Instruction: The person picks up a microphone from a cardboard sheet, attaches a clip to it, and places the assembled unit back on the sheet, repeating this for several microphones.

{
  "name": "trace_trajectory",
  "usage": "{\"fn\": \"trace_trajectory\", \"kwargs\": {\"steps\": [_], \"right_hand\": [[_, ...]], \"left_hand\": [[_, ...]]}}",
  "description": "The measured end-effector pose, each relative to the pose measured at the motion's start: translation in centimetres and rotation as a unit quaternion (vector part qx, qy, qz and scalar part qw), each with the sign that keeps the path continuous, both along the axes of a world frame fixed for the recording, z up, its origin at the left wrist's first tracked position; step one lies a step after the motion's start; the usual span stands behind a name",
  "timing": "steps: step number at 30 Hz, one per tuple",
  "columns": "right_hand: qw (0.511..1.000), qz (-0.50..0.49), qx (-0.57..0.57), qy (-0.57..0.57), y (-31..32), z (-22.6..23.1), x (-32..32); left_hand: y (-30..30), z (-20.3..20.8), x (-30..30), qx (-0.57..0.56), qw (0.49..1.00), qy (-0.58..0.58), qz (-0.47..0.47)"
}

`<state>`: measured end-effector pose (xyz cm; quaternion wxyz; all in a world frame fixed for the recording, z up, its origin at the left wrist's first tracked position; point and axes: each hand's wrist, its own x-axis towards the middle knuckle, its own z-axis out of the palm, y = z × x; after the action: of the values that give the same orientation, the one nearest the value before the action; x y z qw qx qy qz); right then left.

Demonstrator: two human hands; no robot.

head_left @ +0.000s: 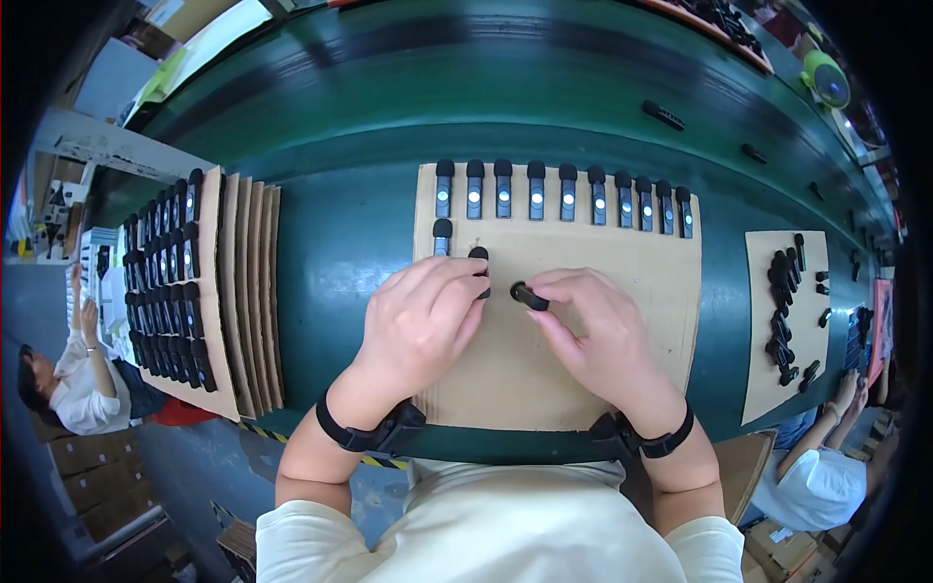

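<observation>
Green conveyor belt (369,233) runs across the view, dark green bench beyond it at 12 o'clock. Centre: brown cardboard sheet (583,350) lying flat on the belt. Along its far edge, a row of small black clip-on devices (564,199), each with a foam-capped top and a lit dot on the body, upright side by side. Second row just started at 10 o'clock of the sheet: one device (441,236) set down, another (480,256) partly under the left hand.

Left hand (423,321) rests palm-down on the sheet, fingers curled over that second-row device, fingertips touching it; whether it is actually pinched, cannot tell. Right hand (593,335) pinches a loose black device (530,296) between thumb and forefinger, tilted, foam end pointing toward the left hand, just above the sheet. Hands close together, not touching. Black straps on both wrists.

At 9 o'clock: stack of cardboard sheets (248,291) fanned out, top one loaded with rows of black devices (170,282). At 3 o'clock: smaller cardboard sheet (768,369) with a loose pile of black devices (787,311). Another person's hands (850,394) near it at 4 o'clock. A seated person in white (73,384) at 8 o'clock.
</observation>
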<state>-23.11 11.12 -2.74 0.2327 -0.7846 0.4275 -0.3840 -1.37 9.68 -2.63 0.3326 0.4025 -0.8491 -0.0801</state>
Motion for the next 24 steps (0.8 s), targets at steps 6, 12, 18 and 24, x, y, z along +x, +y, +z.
{"fn": "trace_trajectory", "kwargs": {"steps": [6,12,18,24], "right_hand": [[0.994,-0.011,-0.075,0.077,-1.8,-1.3,2.1],[0.984,0.015,-0.072,0.163,-1.1,-2.0,3.0],[0.982,0.014,-0.07,0.176,-1.6,-2.5,3.2],[0.982,-0.007,-0.084,0.167,-2.0,-3.4,3.1]], "left_hand": [[-0.5,-0.7,0.3,-0.041,0.998,-0.05,0.019],[-0.5,-1.8,1.1,-0.027,0.995,-0.089,-0.026],[-0.7,-2.7,1.0,-0.03,0.995,-0.089,-0.018],[-0.9,-3.1,0.6,-0.034,0.996,-0.077,0.001]]}}
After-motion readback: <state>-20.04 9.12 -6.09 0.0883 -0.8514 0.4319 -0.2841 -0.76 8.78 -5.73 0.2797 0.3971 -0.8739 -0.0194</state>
